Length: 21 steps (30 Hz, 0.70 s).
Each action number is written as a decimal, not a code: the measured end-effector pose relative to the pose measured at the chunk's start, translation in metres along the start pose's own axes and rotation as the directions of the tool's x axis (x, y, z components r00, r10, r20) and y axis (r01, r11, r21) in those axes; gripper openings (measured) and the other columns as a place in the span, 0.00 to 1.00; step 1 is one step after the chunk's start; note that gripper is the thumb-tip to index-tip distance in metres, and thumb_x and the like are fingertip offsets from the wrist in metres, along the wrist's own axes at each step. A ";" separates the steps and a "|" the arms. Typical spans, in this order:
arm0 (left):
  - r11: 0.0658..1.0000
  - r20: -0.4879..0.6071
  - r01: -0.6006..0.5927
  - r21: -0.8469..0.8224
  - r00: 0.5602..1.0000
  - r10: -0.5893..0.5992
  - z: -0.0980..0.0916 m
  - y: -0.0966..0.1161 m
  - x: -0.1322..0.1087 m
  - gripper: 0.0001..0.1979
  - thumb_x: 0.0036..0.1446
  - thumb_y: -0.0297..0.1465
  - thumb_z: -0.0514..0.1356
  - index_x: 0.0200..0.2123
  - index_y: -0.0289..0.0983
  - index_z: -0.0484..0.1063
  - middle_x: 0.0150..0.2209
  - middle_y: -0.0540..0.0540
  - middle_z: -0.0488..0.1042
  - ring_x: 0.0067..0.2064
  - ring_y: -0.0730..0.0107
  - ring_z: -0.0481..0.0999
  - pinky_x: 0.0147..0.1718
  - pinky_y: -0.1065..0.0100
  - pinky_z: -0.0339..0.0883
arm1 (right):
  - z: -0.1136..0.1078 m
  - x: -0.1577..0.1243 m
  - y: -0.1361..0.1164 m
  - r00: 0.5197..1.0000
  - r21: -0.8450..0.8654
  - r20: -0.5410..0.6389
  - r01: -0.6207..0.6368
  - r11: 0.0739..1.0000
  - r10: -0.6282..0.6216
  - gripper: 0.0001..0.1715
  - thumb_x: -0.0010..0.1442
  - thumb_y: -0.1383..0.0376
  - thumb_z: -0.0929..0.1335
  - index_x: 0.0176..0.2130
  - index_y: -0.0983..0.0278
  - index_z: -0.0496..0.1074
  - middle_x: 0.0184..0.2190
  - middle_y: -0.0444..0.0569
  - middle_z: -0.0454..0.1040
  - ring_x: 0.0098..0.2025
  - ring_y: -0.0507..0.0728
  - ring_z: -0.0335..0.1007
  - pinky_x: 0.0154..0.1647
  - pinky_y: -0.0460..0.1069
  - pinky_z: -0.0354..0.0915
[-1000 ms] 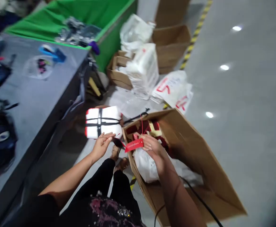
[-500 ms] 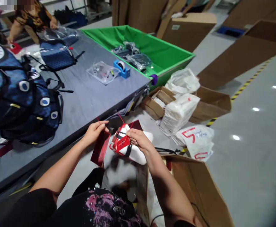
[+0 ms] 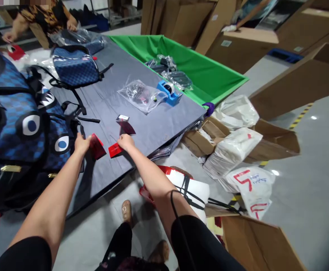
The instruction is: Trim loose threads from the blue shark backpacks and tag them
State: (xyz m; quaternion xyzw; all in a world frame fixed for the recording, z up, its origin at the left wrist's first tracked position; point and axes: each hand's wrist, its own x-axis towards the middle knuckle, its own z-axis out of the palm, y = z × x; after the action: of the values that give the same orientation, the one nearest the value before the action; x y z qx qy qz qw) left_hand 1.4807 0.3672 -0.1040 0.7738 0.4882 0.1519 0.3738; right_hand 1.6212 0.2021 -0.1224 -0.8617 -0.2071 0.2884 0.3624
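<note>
My left hand is closed at the strap side of a blue checkered backpack printed with eyes. Its fingers pinch a dark red hang tag. Over the grey table's near edge, my right hand is closed on a bright red hang tag. Just above that hand is a dark tag with a white label; whether the hand also holds it I cannot tell. The tags' strings do not show clearly. More checkered backpacks with toothed mouths stand packed together at the left.
A smaller checkered backpack, a clear bag of small parts and a blue tape dispenser lie on the table. Beyond stands a green bin. Cartons and white bags crowd the floor. Another person's hand works opposite.
Both hands have moved left from above the white bundle to the table beside the backpacks, carrying tags. The view has shifted, and the white bundle now lies under my right forearm.
</note>
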 end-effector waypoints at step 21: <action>0.372 0.474 -0.922 -0.111 0.280 0.835 0.174 -0.008 -0.321 0.18 0.64 0.32 0.57 0.56 0.35 0.71 0.53 0.38 0.76 0.56 0.54 0.75 0.56 0.53 0.68 | -0.149 -0.439 0.528 0.374 0.420 -0.499 -0.685 0.595 0.782 0.23 0.63 0.70 0.54 0.53 0.72 0.66 0.34 0.52 0.77 0.29 0.52 0.72 0.32 0.45 0.68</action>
State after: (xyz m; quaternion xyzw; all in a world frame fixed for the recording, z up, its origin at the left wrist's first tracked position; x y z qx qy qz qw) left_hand 1.4270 0.0147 -0.1853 0.9549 -0.1131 0.1009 0.2553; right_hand 1.4669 -0.4654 -0.2779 -0.8759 0.3556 0.1208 0.3028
